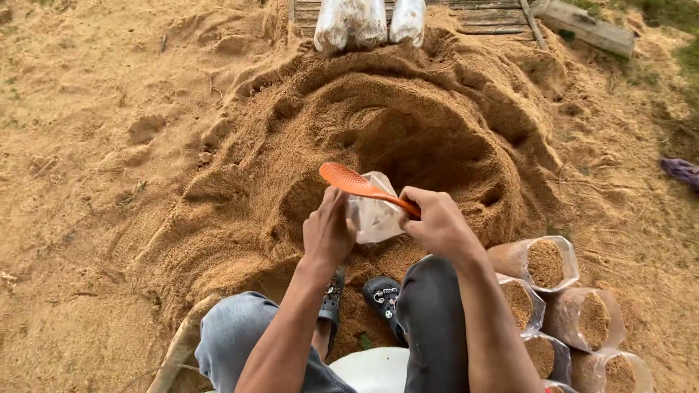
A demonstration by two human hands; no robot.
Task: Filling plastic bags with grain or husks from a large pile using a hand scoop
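Observation:
My left hand point(328, 233) pinches the left edge of a clear plastic bag point(373, 215) that hangs empty in front of my knees. My right hand point(435, 222) grips the handle of an orange plastic spoon point(357, 182) and also touches the bag's right edge. The spoon's flat head points left, above the bag's mouth. Both hands hover over a big mound of brown sawdust point(378, 138) with a hollow scooped in its middle.
Several filled clear bags point(542, 262) of sawdust lie stacked at my right. Two white filled bags point(364, 22) stand on a wooden pallet point(495, 18) behind the mound. My black clogs point(382, 295) rest at the mound's foot. A purple cloth point(681, 171) lies far right.

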